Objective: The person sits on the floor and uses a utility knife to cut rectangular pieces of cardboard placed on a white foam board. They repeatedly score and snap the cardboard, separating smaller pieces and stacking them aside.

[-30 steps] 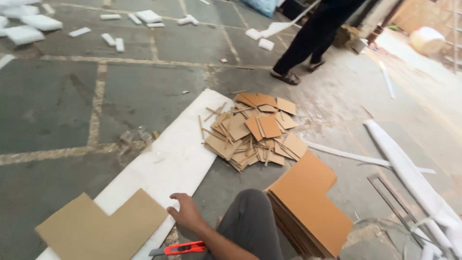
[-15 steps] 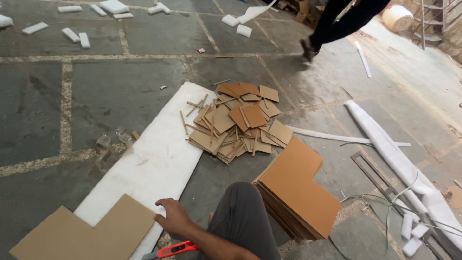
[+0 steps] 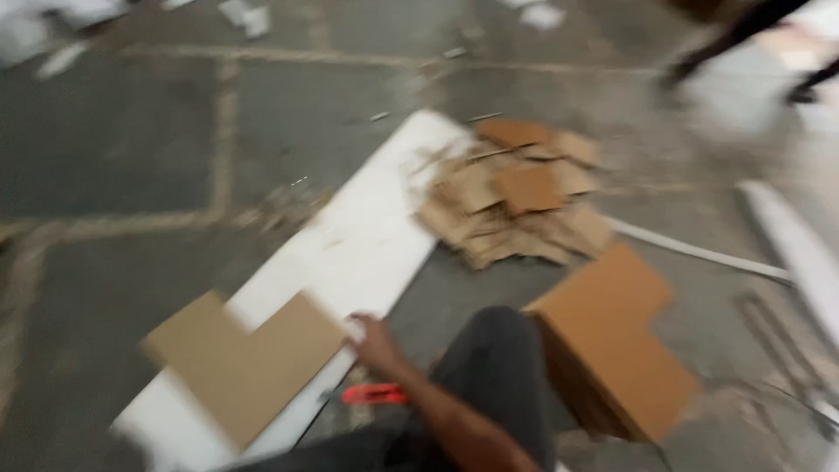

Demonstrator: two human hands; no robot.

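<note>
One hand (image 3: 377,343) shows, blurry, now at the edge of the L-shaped cardboard piece (image 3: 249,367) on the white board (image 3: 367,245); a second ago it sat lower by the red cutter (image 3: 374,394). Grip? Can't tell. Other hand's out of frame.

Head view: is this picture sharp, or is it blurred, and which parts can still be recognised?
Head view: the whole frame is smeared by motion blur, with no sharp edges; light is dull and even, no glare. Still recognisable are the L-shaped cardboard piece on the white board, the hand at its edge, the red cutter, the scrap pile and the cardboard stack.
</note>
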